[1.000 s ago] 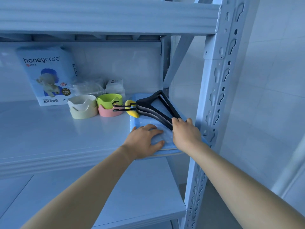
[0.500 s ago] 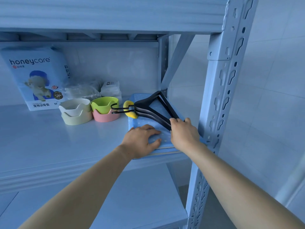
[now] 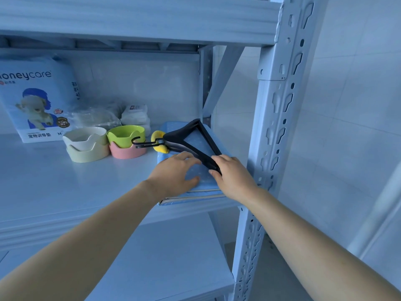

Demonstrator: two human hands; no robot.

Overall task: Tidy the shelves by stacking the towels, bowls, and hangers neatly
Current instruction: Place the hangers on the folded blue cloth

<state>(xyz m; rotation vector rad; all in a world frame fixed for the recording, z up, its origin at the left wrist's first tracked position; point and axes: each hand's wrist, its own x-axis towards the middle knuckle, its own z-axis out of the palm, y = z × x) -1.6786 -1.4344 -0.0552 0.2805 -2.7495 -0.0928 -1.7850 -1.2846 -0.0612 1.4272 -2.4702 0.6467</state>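
Note:
A stack of folded blue dotted towels (image 3: 201, 179) lies at the right end of the middle shelf. On top of it rest black hangers (image 3: 191, 139), bunched together, hooks pointing left. My right hand (image 3: 232, 177) grips their near corner. My left hand (image 3: 175, 174) lies flat on the towels, fingers touching the hangers' lower bar. Left of the towels stand two bowl stacks: a white bowl in a cream one (image 3: 86, 145) and a green bowl in a pink one (image 3: 127, 141). A yellow item (image 3: 159, 145) sits under the hanger hooks.
A honeycare pet-pad pack (image 3: 36, 98) stands at the back left, with clear plastic bags (image 3: 95, 117) and white packets (image 3: 135, 115) beside it. The rack's upright post (image 3: 275, 131) is just right of my right hand. A lower shelf (image 3: 162, 257) lies below.
The view has shifted slightly. My left hand slid right along the towels until its fingers reached the hangers. My right hand keeps its grip on the hangers' corner.

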